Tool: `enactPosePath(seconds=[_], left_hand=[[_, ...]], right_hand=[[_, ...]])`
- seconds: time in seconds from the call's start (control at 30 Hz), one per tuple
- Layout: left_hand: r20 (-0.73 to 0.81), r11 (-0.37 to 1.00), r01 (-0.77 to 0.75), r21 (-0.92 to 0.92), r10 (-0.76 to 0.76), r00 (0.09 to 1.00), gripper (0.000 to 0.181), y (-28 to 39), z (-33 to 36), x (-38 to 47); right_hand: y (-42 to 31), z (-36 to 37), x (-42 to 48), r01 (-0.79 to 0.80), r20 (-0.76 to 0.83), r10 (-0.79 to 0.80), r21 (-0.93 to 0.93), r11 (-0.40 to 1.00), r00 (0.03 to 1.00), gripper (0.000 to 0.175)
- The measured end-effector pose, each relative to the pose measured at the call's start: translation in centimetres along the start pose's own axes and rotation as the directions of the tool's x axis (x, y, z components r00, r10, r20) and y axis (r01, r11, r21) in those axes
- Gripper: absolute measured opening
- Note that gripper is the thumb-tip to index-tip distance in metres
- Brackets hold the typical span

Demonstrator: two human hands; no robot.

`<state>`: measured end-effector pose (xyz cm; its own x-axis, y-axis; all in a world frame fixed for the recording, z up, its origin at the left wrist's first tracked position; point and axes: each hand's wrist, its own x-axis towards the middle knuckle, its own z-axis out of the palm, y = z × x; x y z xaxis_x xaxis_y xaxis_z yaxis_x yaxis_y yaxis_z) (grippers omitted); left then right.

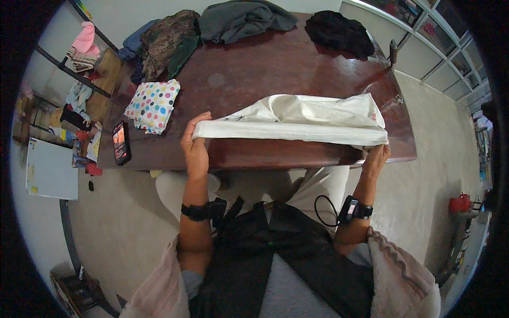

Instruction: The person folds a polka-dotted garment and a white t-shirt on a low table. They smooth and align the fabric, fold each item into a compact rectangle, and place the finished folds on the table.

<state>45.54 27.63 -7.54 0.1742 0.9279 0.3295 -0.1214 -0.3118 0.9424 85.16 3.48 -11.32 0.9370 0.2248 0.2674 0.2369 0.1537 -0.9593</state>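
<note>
A white cloth (pixel 314 115) with a wide hemmed edge stretches between my two hands over the front of the dark red-brown table (pixel 238 75). My left hand (pixel 195 147) grips the left end of the hem. At the opposite end, my right hand (pixel 375 157) pinches the lower corner, its fingertips partly hidden by the fabric. The hem runs nearly straight, while the cloth behind it bunches up in loose folds. Small dark and red marks show on the white material.
Left of the cloth lie a folded polka-dot cloth (pixel 154 105) and a phone (pixel 121 143) with a lit screen. Along the far edge are a brown-green garment heap (pixel 170 43), a grey cloth (pixel 242 20) and a black cloth (pixel 338 33). A whiteboard (pixel 51 169) stands at far left.
</note>
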Motion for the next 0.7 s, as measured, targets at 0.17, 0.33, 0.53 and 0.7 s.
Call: enactPosePath(seconds=[0.17,0.33,0.53,0.7], left_hand=[[0.180,0.856,0.274,-0.437,-0.216,0.960,0.025,0.1,-0.4,-0.6],[0.136,0.776,0.402,-0.486,-0.387,0.912,0.016,-1.6,-0.3,-1.7],[0.422,0.990,0.053,0.134,-0.105,0.900,0.018,0.4,1.8,-3.0],[0.284,0.998,-0.039,0.042,0.026,0.958,0.018,3.1,2.8,-1.9]], right_hand=[[-2.4,0.9,-0.9,-0.147,0.145,0.104,0.324,0.935,0.984,0.041],[-4.4,1.3,-0.7,-0.331,0.286,0.197,0.565,0.756,0.938,0.058],[-7.3,1.0,-1.2,-0.354,0.486,-0.117,0.762,0.543,0.866,0.059],[-11.4,2.1,-2.7,-0.132,0.356,-0.309,0.816,0.563,0.882,0.065]])
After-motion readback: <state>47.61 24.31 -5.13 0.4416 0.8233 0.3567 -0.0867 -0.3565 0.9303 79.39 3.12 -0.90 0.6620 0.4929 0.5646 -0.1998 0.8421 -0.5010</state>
